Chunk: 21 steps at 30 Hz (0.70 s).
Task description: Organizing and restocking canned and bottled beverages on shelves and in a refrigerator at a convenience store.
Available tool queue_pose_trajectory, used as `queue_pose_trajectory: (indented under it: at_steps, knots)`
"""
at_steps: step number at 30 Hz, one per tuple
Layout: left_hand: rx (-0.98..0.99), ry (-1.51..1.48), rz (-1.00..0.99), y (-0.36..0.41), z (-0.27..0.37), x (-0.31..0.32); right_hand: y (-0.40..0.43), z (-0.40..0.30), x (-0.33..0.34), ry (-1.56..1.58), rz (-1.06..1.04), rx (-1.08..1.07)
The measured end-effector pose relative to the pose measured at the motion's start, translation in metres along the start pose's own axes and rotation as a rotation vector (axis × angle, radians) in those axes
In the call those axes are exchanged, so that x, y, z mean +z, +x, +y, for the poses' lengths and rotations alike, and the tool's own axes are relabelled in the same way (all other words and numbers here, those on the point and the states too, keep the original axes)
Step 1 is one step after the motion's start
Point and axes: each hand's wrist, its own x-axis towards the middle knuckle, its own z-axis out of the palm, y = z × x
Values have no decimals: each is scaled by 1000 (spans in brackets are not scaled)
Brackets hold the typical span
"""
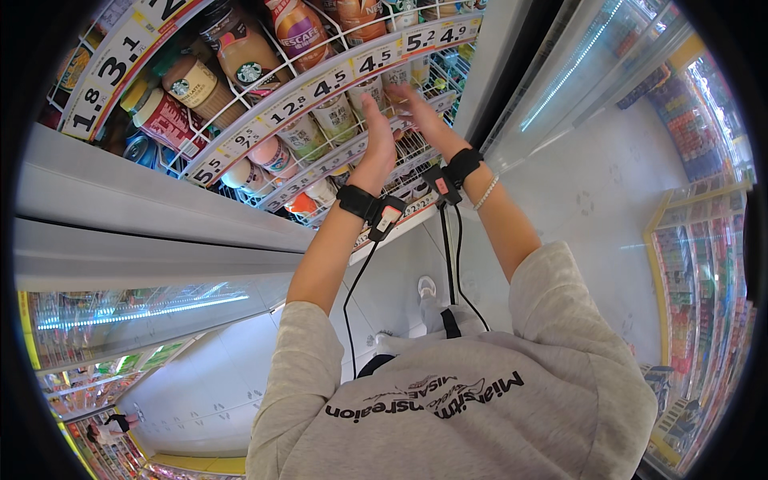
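Note:
Both my hands are raised in front of an upright drinks cooler with wire shelves. My left hand (379, 135) is empty, fingers up, before a row of green-labelled bottles (336, 119). Close to its right, my right hand (417, 111) is slightly blurred, with its fingers spread near a pale-labelled bottle (397, 75); I see nothing in it. Price strips (324, 87) run along the shelf edges. Above and left stand a Nescafé bottle (300, 33), a Starbucks coffee bottle (249, 69), a latte bottle (195, 87) and a red-labelled container (168, 120).
Each wrist wears a black strap with a small device (387, 219) and a cable. A cooler door with a light strip (570, 66) stands at the right. Stocked shelves (690, 288) line the far right. Another person (114, 426) is far off at lower left.

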Motion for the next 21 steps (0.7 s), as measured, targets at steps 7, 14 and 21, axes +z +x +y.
queue_pose_trajectory:
  at_steps: [7, 14, 21]
  knots:
    - [32, -85, 22, 23, -6, 62, 76, -5, -97, -191, 602, -245]
    - [-80, -126, 116, 62, -9, 70, 127, 4, -124, -493, 267, -454]
    - [-135, -177, 68, 79, -16, 63, 144, 14, -140, -649, 235, -439]
